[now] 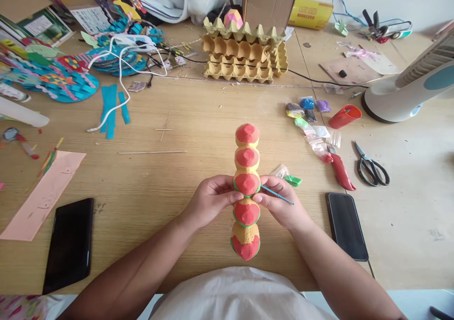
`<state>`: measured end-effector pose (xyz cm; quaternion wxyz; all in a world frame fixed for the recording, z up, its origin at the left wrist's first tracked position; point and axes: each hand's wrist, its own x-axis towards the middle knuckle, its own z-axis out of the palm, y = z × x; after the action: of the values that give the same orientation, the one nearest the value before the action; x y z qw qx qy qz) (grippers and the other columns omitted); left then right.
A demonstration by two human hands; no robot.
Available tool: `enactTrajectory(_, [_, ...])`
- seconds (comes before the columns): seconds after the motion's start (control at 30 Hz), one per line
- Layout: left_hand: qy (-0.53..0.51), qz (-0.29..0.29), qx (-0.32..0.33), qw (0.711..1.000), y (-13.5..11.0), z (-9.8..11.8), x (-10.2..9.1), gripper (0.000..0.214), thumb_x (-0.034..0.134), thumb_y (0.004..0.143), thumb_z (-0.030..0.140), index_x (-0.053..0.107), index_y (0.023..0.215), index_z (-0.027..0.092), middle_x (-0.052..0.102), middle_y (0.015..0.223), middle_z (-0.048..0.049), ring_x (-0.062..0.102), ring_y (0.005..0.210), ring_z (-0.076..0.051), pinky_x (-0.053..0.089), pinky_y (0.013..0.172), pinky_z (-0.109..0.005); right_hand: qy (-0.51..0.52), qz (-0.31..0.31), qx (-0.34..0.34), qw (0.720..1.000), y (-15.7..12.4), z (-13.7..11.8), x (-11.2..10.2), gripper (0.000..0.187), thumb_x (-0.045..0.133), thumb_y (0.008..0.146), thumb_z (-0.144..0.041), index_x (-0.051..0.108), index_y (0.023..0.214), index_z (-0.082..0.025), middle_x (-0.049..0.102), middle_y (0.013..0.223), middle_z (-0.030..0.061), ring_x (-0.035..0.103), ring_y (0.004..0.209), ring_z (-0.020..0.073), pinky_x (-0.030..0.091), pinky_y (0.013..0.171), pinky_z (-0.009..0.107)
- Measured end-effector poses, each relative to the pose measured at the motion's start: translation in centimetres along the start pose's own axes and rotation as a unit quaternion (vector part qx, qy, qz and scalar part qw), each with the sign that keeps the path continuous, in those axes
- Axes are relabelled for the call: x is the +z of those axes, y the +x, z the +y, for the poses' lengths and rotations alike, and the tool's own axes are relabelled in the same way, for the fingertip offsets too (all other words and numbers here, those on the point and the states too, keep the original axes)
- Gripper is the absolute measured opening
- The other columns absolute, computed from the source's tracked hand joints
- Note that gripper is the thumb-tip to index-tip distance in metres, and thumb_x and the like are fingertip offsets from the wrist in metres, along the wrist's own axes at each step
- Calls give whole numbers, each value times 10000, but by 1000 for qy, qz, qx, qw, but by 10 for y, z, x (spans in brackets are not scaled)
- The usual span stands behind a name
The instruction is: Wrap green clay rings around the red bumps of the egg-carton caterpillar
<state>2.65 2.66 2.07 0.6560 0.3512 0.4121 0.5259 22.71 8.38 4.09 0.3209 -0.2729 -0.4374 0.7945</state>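
Note:
Between my two hands is a strip of egg carton cups (pixel 247 158), its rounded tops covered in red clay-like material over yellow-tan cardboard. Green edging runs round the lower cups. My left hand (pixel 216 199) pinches the strip's left side near the middle, thumb on top. From the other side my right hand (pixel 282 202) grips it at the same height. A thin blue stick tool (pixel 278 195) also lies in my right hand, pointing down to the right. Just beyond that hand is a green clay packet (pixel 292 180).
Black scissors (pixel 372 165), a red utility knife (pixel 342 171), a red cup (pixel 345 116) and a phone (pixel 346 226) lie to the right. Stacked egg trays (pixel 241 69) stand at the back. A black tablet-like device (pixel 69 244) and pink paper strip (pixel 44 194) are left. A fan (pixel 393 98) stands far right.

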Motion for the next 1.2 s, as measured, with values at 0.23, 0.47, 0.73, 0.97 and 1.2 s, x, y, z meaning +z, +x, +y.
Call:
enactTrajectory(0.23, [28, 11, -1, 1000, -3, 0, 1, 207, 850, 821, 341, 785, 909, 165, 748, 818, -37, 651, 749, -152, 515, 692, -266, -52, 18, -12, 998, 0, -4, 4, 168, 895, 796, -320, 801, 897, -224, 780, 806, 3, 686, 732, 142, 594, 749, 271])
enactTrajectory(0.47, [-73, -14, -13, 997, -1, 2, 3, 262, 917, 731, 378, 814, 875, 186, 767, 849, -62, 673, 787, -196, 531, 750, -348, -33, 19, -14, 999, -1, 2, -2, 179, 882, 811, -361, 792, 891, -229, 770, 821, 16, 679, 761, 159, 579, 751, 300])
enactTrajectory(0.73, [-78, -27, -16, 996, -3, 2, 3, 220, 880, 782, 363, 833, 906, 188, 756, 830, -65, 658, 774, -191, 515, 745, -347, 3, 7, -11, 1000, -4, 6, -4, 141, 859, 846, -344, 810, 928, -240, 773, 877, 12, 674, 791, 143, 553, 776, 286])
enactTrajectory(0.97, [-80, -32, -21, 996, -4, 1, 3, 240, 852, 809, 401, 836, 918, 188, 753, 839, -75, 654, 770, -191, 517, 727, -340, 19, 20, 2, 1000, -5, 8, -4, 217, 868, 820, -411, 788, 907, -229, 728, 800, 6, 633, 725, 150, 534, 722, 309])
enactTrajectory(1.2, [-79, -40, -28, 996, -6, 0, 2, 280, 821, 831, 445, 833, 939, 187, 757, 854, -90, 663, 772, -207, 532, 709, -353, 38, 15, 4, 999, -6, 9, -3, 223, 868, 815, -433, 786, 864, -231, 667, 719, -18, 523, 621, 117, 455, 630, 277])
